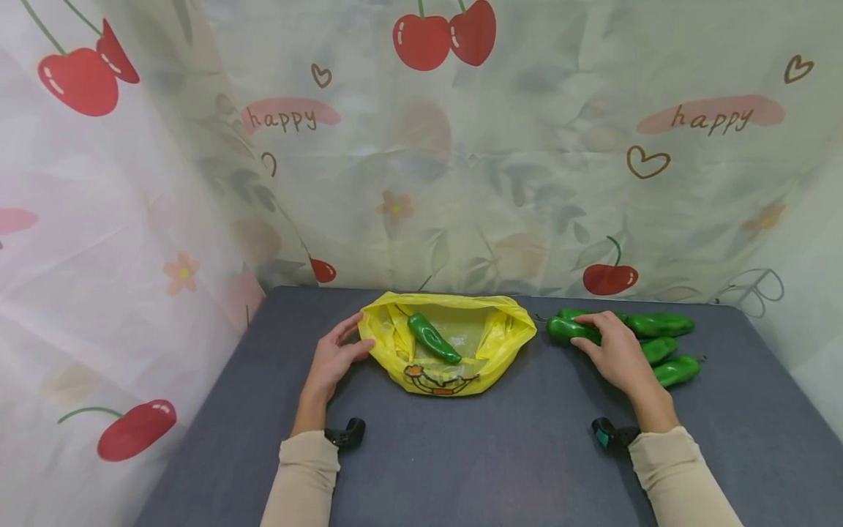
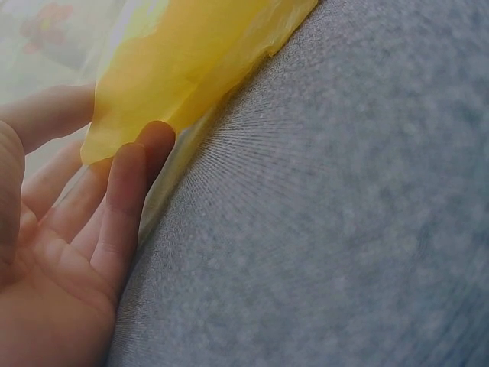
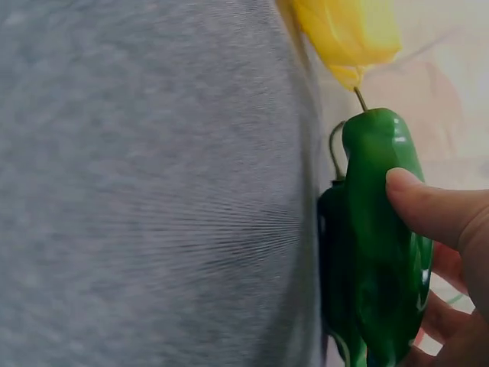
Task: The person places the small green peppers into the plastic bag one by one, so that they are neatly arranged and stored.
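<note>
A yellow plastic bag (image 1: 495, 364) lies with its mouth spread wide, and one green chili pepper (image 1: 431, 337) rests inside it. At the bag's left edge, my left hand (image 1: 336, 359) holds the rim lightly between thumb and fingers; the left wrist view shows its fingertips (image 2: 157, 141) against the yellow film. To the right of the bag, my right hand (image 1: 615, 351) grips another green chili pepper (image 1: 568, 331), thumb on one side and fingers on the other. That pepper (image 3: 378, 176) points its stem toward the bag, and a second pepper (image 3: 334, 260) shows close beside it.
Several more green peppers, among them one at the back (image 1: 661, 324) and one at the front (image 1: 678, 371), lie around the right hand. A dark grey cloth (image 1: 454, 454) covers the table. Printed curtains (image 1: 500, 176) hang behind and at the sides.
</note>
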Available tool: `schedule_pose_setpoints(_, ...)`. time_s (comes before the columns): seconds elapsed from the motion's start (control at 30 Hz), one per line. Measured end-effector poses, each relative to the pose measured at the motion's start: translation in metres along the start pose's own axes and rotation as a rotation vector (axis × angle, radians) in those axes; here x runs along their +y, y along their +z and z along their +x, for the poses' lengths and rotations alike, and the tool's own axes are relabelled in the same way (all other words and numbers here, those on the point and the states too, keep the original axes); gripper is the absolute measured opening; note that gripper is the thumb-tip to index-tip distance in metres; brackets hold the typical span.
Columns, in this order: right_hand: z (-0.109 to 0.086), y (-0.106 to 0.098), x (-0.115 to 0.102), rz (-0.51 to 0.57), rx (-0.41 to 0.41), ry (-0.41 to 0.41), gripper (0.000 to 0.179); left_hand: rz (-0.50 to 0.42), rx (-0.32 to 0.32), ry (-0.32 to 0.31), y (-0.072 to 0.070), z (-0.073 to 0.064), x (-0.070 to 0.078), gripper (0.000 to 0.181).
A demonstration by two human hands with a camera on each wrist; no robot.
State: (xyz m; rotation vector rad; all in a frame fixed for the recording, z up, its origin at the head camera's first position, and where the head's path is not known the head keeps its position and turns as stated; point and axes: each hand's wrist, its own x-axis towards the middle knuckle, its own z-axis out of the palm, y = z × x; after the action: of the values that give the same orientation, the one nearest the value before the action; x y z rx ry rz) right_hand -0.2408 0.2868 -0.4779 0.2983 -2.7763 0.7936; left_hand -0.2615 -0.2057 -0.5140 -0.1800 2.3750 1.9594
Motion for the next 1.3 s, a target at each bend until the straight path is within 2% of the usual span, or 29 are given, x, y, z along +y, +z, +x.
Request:
schedule_pose_setpoints(0.4,0.008,-0.016,-0.010,-0.018,0.040,-0.004,0.041,0.000,0.000,0.012,0.000,0.000,-0.002,0.068)
schedule_pose_setpoints(0.63,0.013,-0.023,-0.018,-0.020,0.010,-0.019,0.044,-0.006,0.003,0.015,0.000,0.000,-0.001,0.067)
schedule_pose_setpoints(0.97,0.027,-0.030,-0.041,-0.020,-0.060,-0.041,0.044,0.002,0.011,0.006,0.000,-0.002,-0.001,0.066)
schedule_pose_setpoints(1.3,0.038,-0.029,-0.060,-0.003,-0.071,-0.128,0.046,0.014,0.008,0.007,0.000,-0.001,-0.001,0.067)
